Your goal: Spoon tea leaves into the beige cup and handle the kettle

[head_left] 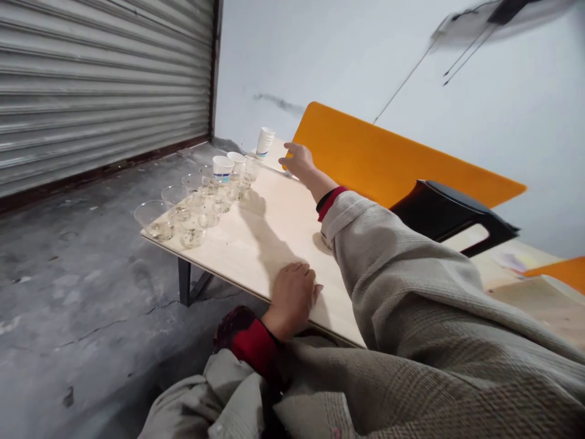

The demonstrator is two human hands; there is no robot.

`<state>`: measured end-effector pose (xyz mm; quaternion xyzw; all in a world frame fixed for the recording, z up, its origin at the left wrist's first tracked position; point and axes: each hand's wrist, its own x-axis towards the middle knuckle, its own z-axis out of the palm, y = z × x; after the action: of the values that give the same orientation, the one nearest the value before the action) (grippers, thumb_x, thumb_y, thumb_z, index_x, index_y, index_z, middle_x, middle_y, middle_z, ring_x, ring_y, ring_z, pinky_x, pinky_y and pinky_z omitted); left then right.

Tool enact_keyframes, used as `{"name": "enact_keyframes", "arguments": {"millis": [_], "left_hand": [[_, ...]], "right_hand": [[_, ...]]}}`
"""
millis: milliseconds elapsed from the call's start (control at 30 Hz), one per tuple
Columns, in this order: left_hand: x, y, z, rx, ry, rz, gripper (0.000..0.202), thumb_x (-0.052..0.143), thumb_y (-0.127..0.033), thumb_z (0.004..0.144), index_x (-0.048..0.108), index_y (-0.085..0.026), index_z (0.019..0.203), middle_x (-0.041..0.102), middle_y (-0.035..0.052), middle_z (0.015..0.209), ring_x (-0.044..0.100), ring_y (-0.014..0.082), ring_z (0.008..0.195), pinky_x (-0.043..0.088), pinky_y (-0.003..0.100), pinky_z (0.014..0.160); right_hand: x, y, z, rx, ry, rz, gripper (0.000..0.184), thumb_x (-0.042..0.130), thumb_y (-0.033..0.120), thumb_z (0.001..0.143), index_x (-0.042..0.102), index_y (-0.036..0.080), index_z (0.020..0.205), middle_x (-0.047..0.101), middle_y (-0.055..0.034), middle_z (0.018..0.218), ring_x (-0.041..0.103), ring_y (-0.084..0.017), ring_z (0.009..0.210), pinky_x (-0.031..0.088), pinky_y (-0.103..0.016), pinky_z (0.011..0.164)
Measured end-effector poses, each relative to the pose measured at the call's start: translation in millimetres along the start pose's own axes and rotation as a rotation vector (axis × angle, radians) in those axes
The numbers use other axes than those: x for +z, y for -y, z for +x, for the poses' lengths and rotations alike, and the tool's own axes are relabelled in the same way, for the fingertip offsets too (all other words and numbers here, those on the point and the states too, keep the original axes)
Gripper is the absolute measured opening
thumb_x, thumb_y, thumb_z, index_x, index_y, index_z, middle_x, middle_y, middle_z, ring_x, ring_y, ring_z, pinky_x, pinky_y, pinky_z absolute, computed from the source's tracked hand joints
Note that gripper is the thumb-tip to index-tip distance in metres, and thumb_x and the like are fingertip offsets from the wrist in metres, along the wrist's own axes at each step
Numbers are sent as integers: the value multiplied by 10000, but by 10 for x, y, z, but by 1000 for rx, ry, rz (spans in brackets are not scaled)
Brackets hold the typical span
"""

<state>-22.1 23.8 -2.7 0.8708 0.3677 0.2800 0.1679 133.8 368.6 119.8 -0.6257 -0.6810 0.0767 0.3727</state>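
My right hand (299, 161) reaches far out over the table, its fingers apart and nothing held. Just left of it and farther back stands a white paper cup (265, 142), with a gap between them. My left hand (292, 299) rests at the table's near edge with its fingers curled in; whatever they may hold is hidden. Several clear plastic cups (194, 235) with dark bits at the bottom crowd the table's left end. Among them are two more white paper cups, one with a blue band (223, 169) and one behind it (236, 160).
An orange divider panel (365, 152) rises along the table's far side. A black curved piece (452, 213) stands before it, right of my arm. Under my right sleeve a small round item (325, 241) is partly covered. A wooden table (274, 213) ends at left above the concrete floor.
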Motion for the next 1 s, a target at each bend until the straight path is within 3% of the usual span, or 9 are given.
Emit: {"name": "enact_keyframes", "arguments": {"millis": [133,267,400,600,700,800,900,1000], "left_hand": [[-19,10,12,-5,4,23,223,667,-290,1038,751,-133,1173,765,159,1369,696,269,1326,532,453,1175],[-48,30,39,-38,25,49,248,658,-307,1046,750,-158,1223,762,155,1377,689,259,1337,528,438,1177],[-104,24,47,-75,72,105,273,603,-346,1075,744,-179,1238,755,137,1387,690,260,1307,537,412,1137],[-146,43,47,-84,69,119,279,561,-340,1088,734,-216,1269,757,82,1409,659,239,1332,501,369,1157],[-146,57,65,-113,57,130,277,561,-335,1081,755,-232,1249,760,67,1413,655,242,1337,504,362,1154],[-153,63,79,-126,50,139,307,553,-334,1077,756,-240,1287,748,55,1454,647,242,1360,500,362,1172],[-172,63,86,-132,51,148,350,545,-341,1073,746,-219,1333,730,57,1494,626,236,1398,481,358,1202],[-185,72,100,-135,47,151,377,536,-340,1069,744,-192,1346,729,59,1500,615,231,1420,465,358,1225]], "right_hand": [[-467,154,-210,-135,0,-18,696,834,323,806,694,185,1474,703,-119,1398,603,-446,1451,436,-668,1258],[-995,348,-710,-222,-21,-4,622,827,354,874,705,147,1447,706,-128,1381,639,-449,1398,455,-677,1232],[-1563,622,-1647,-234,-16,-8,601,812,422,913,702,228,1471,727,-110,1396,730,-407,1262,547,-669,1159],[-2236,811,-3448,-154,-50,-79,564,727,538,952,688,356,1485,749,-128,1412,752,-370,1258,655,-589,1028],[-2374,679,-4265,-26,-102,-117,583,691,558,944,661,403,1505,765,-147,1373,753,-383,1256,639,-648,1049],[-2364,432,-4939,113,-214,-80,523,658,555,926,685,465,1440,780,-132,1325,781,-378,1188,655,-667,1008],[-2267,171,-5431,246,-319,-37,381,654,512,908,754,497,1275,810,-109,1217,810,-367,1081,665,-656,945],[-2178,-39,-5719,360,-387,-17,210,652,496,894,790,478,1051,835,-82,1052,816,-356,959,663,-627,886]]}}
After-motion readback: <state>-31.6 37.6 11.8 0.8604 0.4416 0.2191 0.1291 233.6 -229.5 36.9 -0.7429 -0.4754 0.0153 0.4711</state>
